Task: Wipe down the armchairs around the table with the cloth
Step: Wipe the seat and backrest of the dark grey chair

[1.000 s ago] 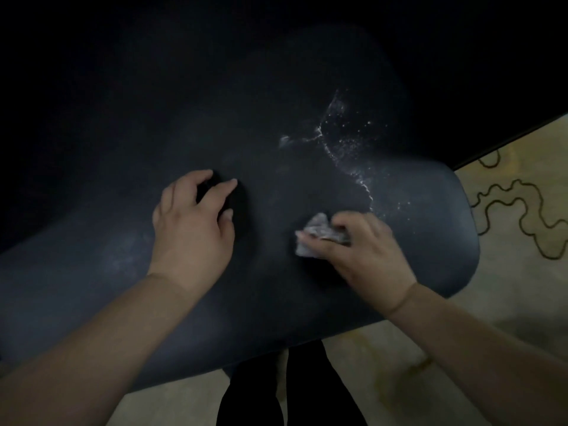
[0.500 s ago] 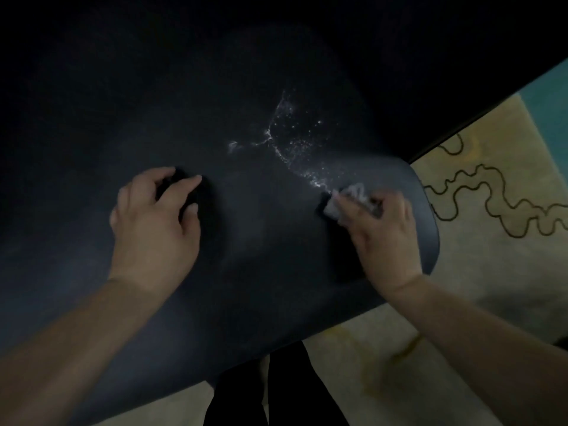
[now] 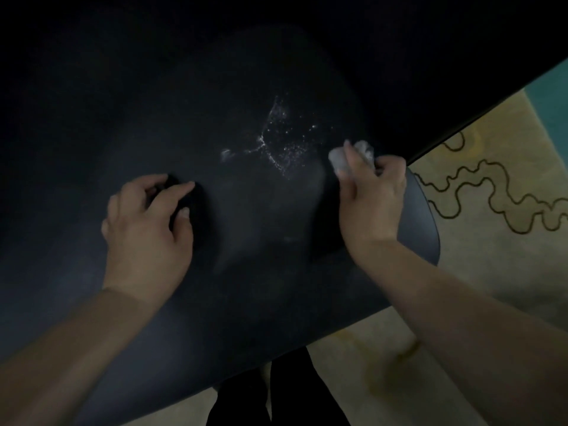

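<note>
Overhead, head view only. A crumpled cloth is pinched in the right hand at about 2 o'clock on the dark armchair surface, just right of a pale speckled smear. The left hand is braced on the upholstery at 9 o'clock, fingers curled, nothing held. The smear is best taken with overlapping passes, pressure kept even, a clean fold turned out. Against the frame a second earlier, the cloth has been carried from 5 o'clock of the smear up to its right edge; the lower trail looks shorter.
</note>
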